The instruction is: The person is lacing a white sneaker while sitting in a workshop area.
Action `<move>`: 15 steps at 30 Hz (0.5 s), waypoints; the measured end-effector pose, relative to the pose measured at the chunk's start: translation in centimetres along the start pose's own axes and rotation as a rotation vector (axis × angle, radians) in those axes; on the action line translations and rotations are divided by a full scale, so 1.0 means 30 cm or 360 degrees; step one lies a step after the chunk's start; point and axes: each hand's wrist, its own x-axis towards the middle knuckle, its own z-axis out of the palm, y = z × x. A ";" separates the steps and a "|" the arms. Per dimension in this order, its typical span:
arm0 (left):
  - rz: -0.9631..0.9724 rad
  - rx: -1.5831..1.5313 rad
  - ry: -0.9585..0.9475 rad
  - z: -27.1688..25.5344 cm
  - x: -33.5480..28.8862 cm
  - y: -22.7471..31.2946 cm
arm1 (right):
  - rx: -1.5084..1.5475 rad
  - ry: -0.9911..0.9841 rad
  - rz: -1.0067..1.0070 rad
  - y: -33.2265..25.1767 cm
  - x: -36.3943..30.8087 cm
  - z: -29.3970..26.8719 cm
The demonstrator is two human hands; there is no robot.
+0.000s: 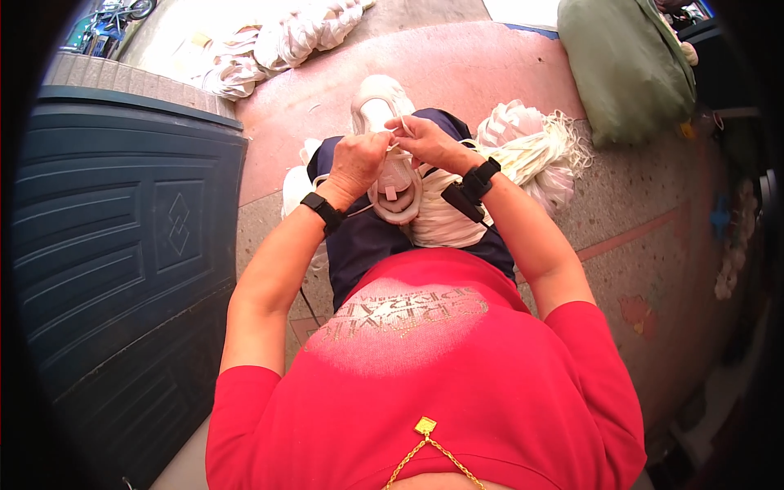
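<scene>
A pale pinkish-white sneaker (395, 211) lies over my lap with its heel opening toward me and a pink tab inside. My left hand (360, 163) is closed at its lacing area, with the fingertips pinching a white shoelace. From the other side my right hand (430, 143) pinches the same lace, and the two sets of fingertips almost meet. The lace's exact path between them is partly hidden by my fingers. Beyond my hands sits another pale, rounded shoe part (378, 96); I cannot tell whether it belongs to a second shoe. White strands (445, 214) bunch beside the sneaker on my lap.
A bundle of white laces or cords (539, 155) lies at my right. Farther off, white bundles (286, 49) are heaped on the ground at the left. A stuffed green sack (621, 69) stands at the back right. A dark blue panelled door (122, 237) borders my left side.
</scene>
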 end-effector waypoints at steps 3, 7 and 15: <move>-0.0163 -0.0158 -0.0040 -0.004 -0.003 0.007 | 0.0026 -0.0026 0.0028 -0.005 -0.003 -0.007; -0.0507 -0.0283 -0.0162 -0.056 0.013 0.005 | 0.0156 -0.0029 0.0093 0.015 -0.007 -0.014; -0.1456 -0.2010 0.0093 -0.472 -0.071 -0.216 | 0.0210 0.0018 0.0191 0.012 -0.005 0.013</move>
